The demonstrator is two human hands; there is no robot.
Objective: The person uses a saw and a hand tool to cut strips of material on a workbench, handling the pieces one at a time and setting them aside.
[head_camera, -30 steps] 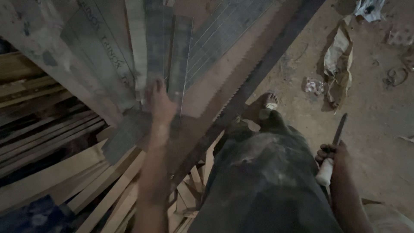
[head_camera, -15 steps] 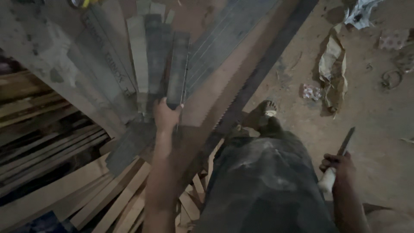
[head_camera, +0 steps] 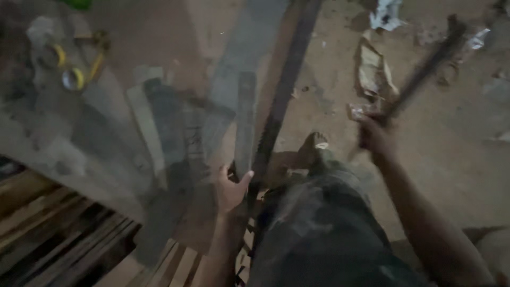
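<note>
Grey plank [head_camera: 245, 125], long and narrow, lying lengthwise among other boards on the wide grey sheet [head_camera: 79, 143], near end toward the lower middle of the view. Left hand [head_camera: 231, 188] set at that near end, fingers spread and open, thumb pointing right, touching the plank's end rather than wrapped around it; whether pressing or only resting, impossible to tell. Just right of the plank, a dark toothed strip [head_camera: 284, 101] running diagonally up to the top edge, close beside the plank along its length.

Right hand [head_camera: 374, 135] raised out to the right, clenched around a dark rod-like tool [head_camera: 425, 69] slanting up toward the upper right corner, heavily blurred, so its kind not readable. Below, between the two arms, a bent knee in dark mottled trousers [head_camera: 319, 234], with a foot [head_camera: 314, 146] planted on the sandy floor [head_camera: 457, 170] next to the toothed strip.

More flat grey boards [head_camera: 159, 117] left of the plank, fanned at slight angles. Rolls of yellow tape [head_camera: 71, 69] at the sheet's upper left. Stacked wooden slats [head_camera: 58, 234] under the sheet's lower left edge. Crumpled paper scraps [head_camera: 374, 72] on the floor toward the upper right, well apart from the plank.
</note>
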